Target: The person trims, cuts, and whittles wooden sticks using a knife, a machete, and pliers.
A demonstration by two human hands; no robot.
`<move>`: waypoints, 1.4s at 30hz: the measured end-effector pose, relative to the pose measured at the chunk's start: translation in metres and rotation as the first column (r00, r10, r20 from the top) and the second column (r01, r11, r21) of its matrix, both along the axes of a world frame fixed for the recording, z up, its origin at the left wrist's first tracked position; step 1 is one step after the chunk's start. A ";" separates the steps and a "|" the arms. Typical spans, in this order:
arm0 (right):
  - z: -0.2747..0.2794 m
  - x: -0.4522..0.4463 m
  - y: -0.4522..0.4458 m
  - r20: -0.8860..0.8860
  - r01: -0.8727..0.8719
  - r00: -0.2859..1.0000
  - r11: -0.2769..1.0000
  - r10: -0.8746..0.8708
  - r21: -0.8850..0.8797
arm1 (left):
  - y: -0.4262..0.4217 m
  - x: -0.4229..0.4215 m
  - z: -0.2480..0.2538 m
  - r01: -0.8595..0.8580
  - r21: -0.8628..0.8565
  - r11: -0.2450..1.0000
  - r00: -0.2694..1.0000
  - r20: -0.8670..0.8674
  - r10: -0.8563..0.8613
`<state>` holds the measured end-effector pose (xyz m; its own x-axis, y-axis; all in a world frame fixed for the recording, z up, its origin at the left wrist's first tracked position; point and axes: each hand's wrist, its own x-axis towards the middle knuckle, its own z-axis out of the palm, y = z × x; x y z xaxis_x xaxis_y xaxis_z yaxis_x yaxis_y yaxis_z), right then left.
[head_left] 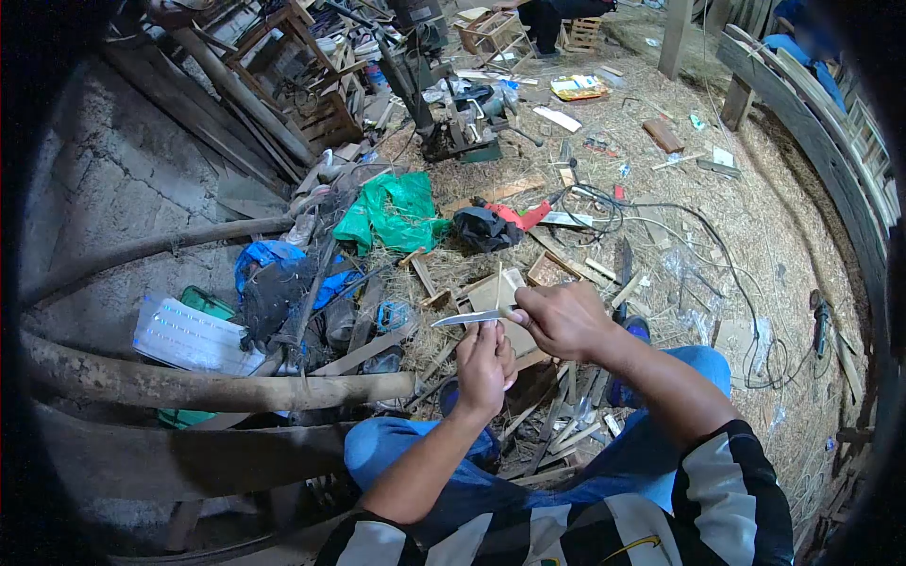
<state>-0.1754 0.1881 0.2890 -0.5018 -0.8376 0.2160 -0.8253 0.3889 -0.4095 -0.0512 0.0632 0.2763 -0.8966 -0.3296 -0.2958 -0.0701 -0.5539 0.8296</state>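
My right hand is closed around a knife, its bright blade pointing left across the front of me. Just below the blade, my left hand is closed with its fingers pinched together. A thin wooden stick rises upright from between the two hands, against the knife; its lower end is hidden by the fingers. Both hands are above my bent knees in blue jeans. Wood offcuts lie on the ground between my legs.
A bamboo pole crosses at left. Ahead lie a green plastic bag, a red power tool, a small wooden box and a vise. Cables and a grinder lie right. Other people are at the far edge.
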 end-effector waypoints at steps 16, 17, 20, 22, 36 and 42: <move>0.003 -0.006 0.005 0.049 0.094 0.995 0.989 -0.089 -0.115 | -0.011 -0.001 -0.004 -0.080 0.075 0.994 0.994 0.074 0.074; 0.002 -0.002 0.002 0.051 0.091 0.995 0.989 -0.086 -0.118 | -0.010 -0.002 -0.003 -0.082 0.072 0.994 0.994 0.076 0.077; -0.004 0.005 -0.004 0.067 0.000 0.998 0.997 0.005 -0.078 | -0.008 -0.002 -0.003 -0.061 0.057 0.996 0.996 0.076 0.056; -0.008 0.006 -0.004 0.059 -0.003 0.998 0.995 0.009 -0.101 | -0.006 -0.002 -0.003 -0.055 0.054 0.997 0.998 0.023 0.054; -0.015 -0.038 0.003 -0.006 0.201 0.980 0.979 -0.201 0.042 | -0.008 0.000 -0.004 -0.054 0.066 0.996 0.998 0.036 0.052; 0.000 -0.075 0.022 0.042 0.471 0.882 0.882 -0.470 -0.022 | -0.013 0.009 -0.008 -0.013 0.118 0.993 1.000 -0.024 0.016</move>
